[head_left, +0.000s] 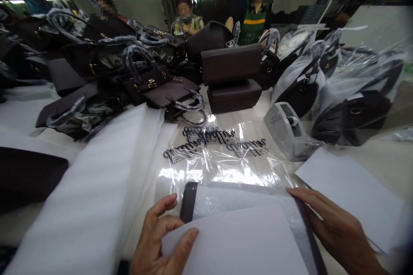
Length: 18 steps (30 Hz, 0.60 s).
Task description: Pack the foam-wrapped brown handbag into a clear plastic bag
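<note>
Workshop bench (380,163), entry: dark bag (189,201), near edge, below tape dispenser (288,131); part wrapped. Left hand (161,240) pinches white sheet (238,240) over it; right hand (335,227) flat, fingers spread, on its side. Clear polybag (222,154) between bag and dispenser, unfilled; bagging seemingly left.

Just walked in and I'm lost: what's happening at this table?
A person holds a dark bag under white sheets. The left hand pinches the top sheet; the right hand rests on the bag's right edge. Clear printed plastic bags lie just beyond, foam sheets to the left, a tape dispenser to the right. More handbags are piled further back, where other people sit.
</note>
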Each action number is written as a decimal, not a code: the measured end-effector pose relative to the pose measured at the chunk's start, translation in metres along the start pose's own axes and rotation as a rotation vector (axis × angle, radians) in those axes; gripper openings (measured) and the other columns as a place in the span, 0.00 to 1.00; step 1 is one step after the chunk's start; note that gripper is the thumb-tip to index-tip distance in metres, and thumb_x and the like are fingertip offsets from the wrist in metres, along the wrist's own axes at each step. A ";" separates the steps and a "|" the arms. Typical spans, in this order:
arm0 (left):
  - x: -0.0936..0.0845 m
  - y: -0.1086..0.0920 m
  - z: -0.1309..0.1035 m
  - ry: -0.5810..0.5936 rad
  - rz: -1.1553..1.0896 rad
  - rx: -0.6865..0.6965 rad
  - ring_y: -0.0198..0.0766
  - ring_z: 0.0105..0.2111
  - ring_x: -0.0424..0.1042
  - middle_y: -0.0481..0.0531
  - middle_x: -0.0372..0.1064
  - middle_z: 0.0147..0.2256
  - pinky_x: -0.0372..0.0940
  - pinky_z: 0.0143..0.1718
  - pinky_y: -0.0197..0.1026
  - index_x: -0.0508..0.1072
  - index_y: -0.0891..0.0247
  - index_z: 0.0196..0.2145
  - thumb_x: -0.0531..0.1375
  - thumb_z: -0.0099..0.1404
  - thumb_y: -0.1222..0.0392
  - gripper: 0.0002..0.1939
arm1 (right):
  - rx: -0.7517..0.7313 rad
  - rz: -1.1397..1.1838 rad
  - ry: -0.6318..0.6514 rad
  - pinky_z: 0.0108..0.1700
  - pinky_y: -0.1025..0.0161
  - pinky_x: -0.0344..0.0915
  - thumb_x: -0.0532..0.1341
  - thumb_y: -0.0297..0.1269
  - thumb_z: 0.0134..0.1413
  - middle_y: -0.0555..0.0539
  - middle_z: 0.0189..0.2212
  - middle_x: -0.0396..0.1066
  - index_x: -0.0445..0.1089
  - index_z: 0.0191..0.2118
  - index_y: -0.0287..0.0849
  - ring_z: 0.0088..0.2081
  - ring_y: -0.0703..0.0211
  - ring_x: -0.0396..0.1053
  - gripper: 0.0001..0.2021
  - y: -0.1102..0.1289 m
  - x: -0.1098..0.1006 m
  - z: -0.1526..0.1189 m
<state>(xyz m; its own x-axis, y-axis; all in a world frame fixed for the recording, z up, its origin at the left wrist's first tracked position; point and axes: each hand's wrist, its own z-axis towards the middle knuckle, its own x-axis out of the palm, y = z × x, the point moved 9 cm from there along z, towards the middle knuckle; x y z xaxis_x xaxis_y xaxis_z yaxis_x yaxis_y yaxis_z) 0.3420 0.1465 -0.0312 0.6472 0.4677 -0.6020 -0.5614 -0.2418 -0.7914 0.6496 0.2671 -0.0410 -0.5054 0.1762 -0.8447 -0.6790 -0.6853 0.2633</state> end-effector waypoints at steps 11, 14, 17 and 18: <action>0.056 -0.070 0.021 0.311 0.330 0.471 0.48 0.59 0.50 0.55 0.51 0.59 0.53 0.55 0.60 0.61 0.56 0.47 0.61 0.56 0.57 0.20 | 0.239 0.078 0.022 0.38 0.67 0.66 0.54 0.41 0.57 0.50 0.34 0.68 0.65 0.36 0.44 0.35 0.62 0.68 0.08 -0.003 -0.011 0.025; 0.052 -0.065 0.021 0.204 0.424 0.468 0.49 0.60 0.46 0.57 0.48 0.60 0.49 0.56 0.63 0.51 0.56 0.56 0.60 0.56 0.56 0.32 | 0.106 0.162 0.116 0.37 0.68 0.65 0.54 0.35 0.57 0.50 0.33 0.67 0.65 0.37 0.44 0.35 0.64 0.67 0.05 0.016 -0.006 0.045; 0.051 -0.058 0.021 0.162 0.518 0.468 0.50 0.59 0.49 0.58 0.51 0.59 0.49 0.56 0.63 0.45 0.58 0.60 0.59 0.57 0.54 0.37 | -0.131 0.179 0.121 0.36 0.69 0.65 0.55 0.30 0.56 0.48 0.33 0.67 0.67 0.38 0.43 0.35 0.64 0.67 0.05 0.032 -0.012 0.042; 0.050 -0.058 0.020 0.150 0.549 0.484 0.50 0.59 0.51 0.59 0.53 0.58 0.51 0.54 0.62 0.44 0.59 0.60 0.58 0.58 0.52 0.37 | -0.211 0.160 0.095 0.37 0.69 0.66 0.56 0.30 0.55 0.47 0.34 0.67 0.68 0.38 0.43 0.36 0.63 0.68 0.06 0.034 -0.015 0.036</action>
<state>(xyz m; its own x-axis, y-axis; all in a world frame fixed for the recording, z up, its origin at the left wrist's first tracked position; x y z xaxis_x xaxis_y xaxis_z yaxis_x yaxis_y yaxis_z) 0.3964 0.2013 -0.0138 0.2527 0.2583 -0.9325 -0.9659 0.0103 -0.2589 0.6149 0.2660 -0.0028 -0.5381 -0.0067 -0.8428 -0.4633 -0.8330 0.3024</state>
